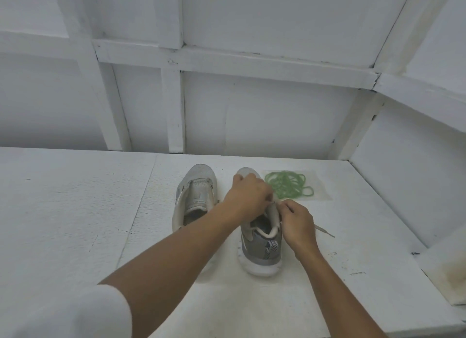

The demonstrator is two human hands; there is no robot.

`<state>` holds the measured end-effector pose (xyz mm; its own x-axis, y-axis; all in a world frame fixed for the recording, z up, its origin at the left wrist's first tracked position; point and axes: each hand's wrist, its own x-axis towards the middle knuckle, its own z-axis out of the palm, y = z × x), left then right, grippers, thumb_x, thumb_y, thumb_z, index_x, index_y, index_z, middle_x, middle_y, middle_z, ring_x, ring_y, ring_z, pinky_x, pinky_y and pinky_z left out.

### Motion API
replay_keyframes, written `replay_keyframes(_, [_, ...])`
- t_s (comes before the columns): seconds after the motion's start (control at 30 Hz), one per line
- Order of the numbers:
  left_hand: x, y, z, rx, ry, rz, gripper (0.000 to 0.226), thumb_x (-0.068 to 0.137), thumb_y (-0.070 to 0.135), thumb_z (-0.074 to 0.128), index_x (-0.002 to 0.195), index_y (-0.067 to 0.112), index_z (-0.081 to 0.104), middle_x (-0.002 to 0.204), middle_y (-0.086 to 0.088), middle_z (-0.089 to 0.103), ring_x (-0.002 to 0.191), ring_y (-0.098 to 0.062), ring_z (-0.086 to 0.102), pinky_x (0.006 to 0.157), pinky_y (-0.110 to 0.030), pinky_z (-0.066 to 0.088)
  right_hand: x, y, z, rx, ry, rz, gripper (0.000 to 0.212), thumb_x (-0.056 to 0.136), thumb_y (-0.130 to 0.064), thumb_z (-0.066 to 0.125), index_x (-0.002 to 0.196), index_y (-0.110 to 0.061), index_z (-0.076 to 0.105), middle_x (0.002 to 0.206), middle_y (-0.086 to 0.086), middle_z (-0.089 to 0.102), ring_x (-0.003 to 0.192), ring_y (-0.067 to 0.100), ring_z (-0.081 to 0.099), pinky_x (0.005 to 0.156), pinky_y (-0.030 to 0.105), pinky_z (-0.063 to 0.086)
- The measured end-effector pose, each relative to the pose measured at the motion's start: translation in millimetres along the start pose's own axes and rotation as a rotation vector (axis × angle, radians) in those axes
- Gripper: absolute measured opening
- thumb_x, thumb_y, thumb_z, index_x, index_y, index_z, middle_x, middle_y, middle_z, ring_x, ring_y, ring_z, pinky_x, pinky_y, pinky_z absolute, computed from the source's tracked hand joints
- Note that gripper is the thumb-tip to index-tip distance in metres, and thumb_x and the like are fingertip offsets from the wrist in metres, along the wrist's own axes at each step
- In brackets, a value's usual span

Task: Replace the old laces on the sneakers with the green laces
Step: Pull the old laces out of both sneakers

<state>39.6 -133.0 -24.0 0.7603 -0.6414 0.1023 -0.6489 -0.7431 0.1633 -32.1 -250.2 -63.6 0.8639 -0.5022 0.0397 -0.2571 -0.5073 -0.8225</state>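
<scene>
Fingers (287, 207) curled, pinching old lace (325, 231), sneaker (262, 249)

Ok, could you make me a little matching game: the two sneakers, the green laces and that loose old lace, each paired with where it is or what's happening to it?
Things:
1 left sneaker
2 right sneaker
3 green laces
4 old lace

States:
A trails flat on the table beside the right hand
B stands untouched, no hand on it
C lies in a loose heap to the right of the toes
D pinched near its top by the left hand and the right hand

Pairs: 1-B, 2-D, 3-C, 4-A
</scene>
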Motion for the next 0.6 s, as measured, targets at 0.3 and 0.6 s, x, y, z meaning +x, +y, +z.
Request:
replay_keyframes(0.3, [5.1, -51.8, -50.3, -0.067, 0.365, -0.179, 0.019, 0.095, 0.021, 0.046, 0.101, 0.017, 0.064, 0.102, -0.001, 0.061, 0.099, -0.023, 0.055, 0.091, -0.039, 0.032, -0.9, 4.2, 6.9, 0.032, 0.053, 0.026, 0.043, 0.098, -0.021, 0.047, 0.058, -0.013, 0.036, 0.056, 0.001, 0.042, 0.058, 0.018, 0.036, 0.057, 0.035, 0.027])
replay_keyframes(0.6, [-7.8, -60.1, -41.6, 0.057, 0.282, -0.228, 0.024, 0.088, 0.018, 0.054, 0.104, 0.026, 0.07, 0.101, 0.005, 0.066, 0.103, -0.02, 0.056, 0.091, -0.035, 0.032, -0.7, 6.4, 9.7, 0.056, 0.066, 0.023, 0.041, 0.098, -0.019, 0.046, 0.058, -0.013, 0.036, 0.058, 0.002, 0.043, 0.059, 0.018, 0.037, 0.056, 0.034, 0.028])
